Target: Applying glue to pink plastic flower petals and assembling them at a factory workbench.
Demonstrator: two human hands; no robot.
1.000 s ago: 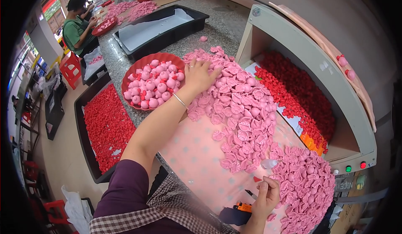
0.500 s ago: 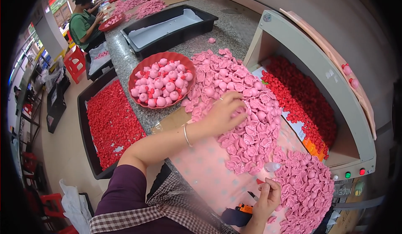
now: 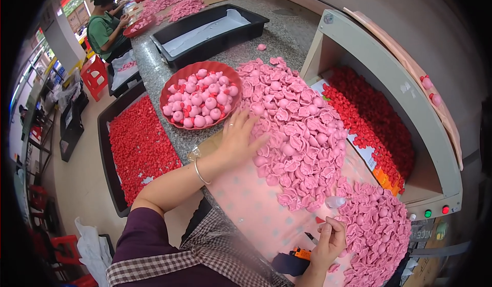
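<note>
A big heap of pink flower-shaped pieces [image 3: 302, 133] lies on a pink dotted sheet [image 3: 246, 205] on the stone counter. My left hand [image 3: 240, 139] rests palm down with fingers spread at the heap's near-left edge, touching the pieces and gripping nothing. A bracelet sits on that wrist. My right hand [image 3: 330, 241] is low at the front, pinching a thin dark stick [image 3: 310, 238]. A pale translucent piece [image 3: 335, 202] lies just above it. A second pink heap [image 3: 379, 230] is to the right of that hand.
A red bowl of pink balls [image 3: 200, 100] stands left of the heap. Behind it is a black tray with a white sheet [image 3: 210, 30]. A black tray of red pieces [image 3: 138, 143] sits below the counter. A grey open box [image 3: 389, 87] holds red pieces. Another person [image 3: 105, 28] works far back.
My left hand has drawn back from the far side of the pink heap to its near-left edge. My right hand has stayed in place with the stick.
</note>
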